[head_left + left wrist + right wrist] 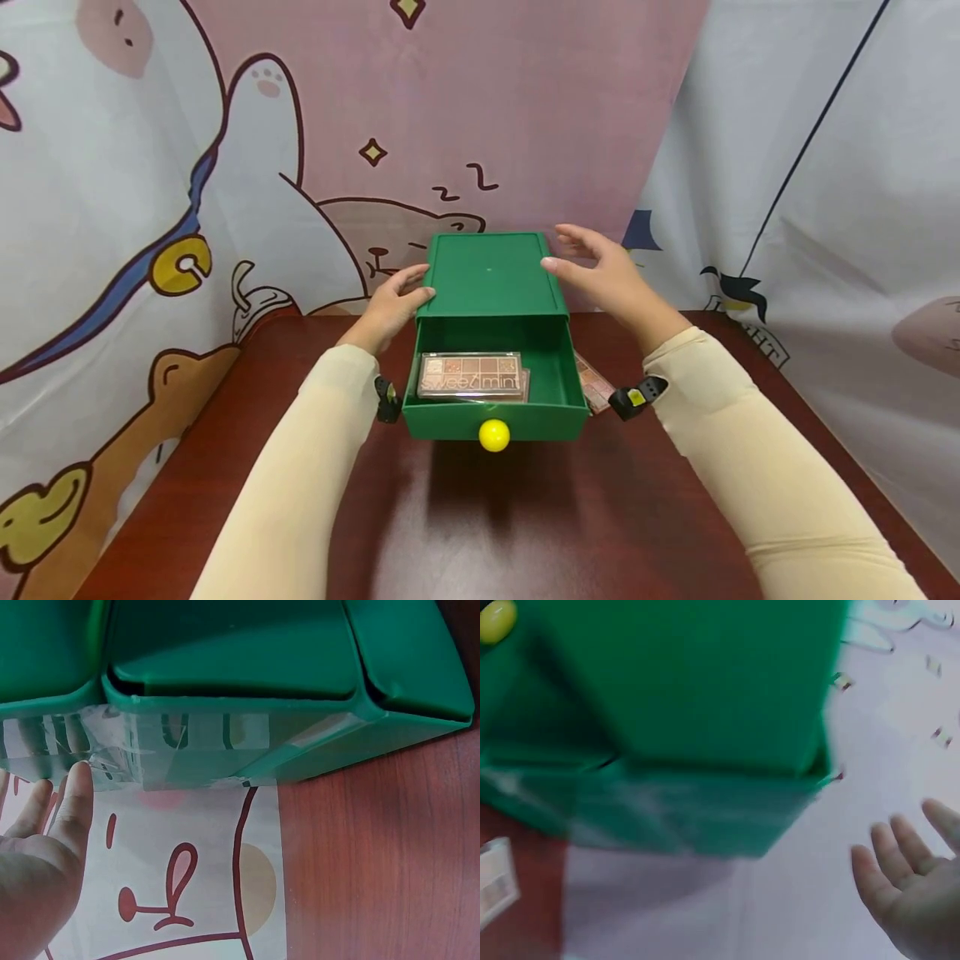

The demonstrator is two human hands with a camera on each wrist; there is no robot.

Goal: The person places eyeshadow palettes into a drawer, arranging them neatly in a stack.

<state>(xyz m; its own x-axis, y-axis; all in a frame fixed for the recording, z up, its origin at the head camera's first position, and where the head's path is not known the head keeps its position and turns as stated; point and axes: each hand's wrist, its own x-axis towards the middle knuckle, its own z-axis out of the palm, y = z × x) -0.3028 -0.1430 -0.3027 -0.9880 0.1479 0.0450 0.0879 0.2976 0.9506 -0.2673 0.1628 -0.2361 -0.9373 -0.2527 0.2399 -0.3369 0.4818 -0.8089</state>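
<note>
The left hand (pixel 390 307) lies along the left side of the green box (pixel 487 271), fingers extended, gripping nothing; whether its fingertips touch the wall is hard to tell. The drawer (pixel 551 375) stands pulled out toward the person, with a makeup palette (pixel 468 375) in its left part, over another case (pixel 526 387) mostly hidden beneath. With the drawer this far out, lifting or tilting the box could let it slide free and spill them. A yellow knob (pixel 494 435) sits on its front. Rightward, a loose palette (pixel 592 385) lies on the table (pixel 300 500), partly covered by the drawer; a sideways shove might push it. The right hand (pixel 600 271), fingers loosely spread, holds nothing, apart from the box; its wrist view is blurred.
</note>
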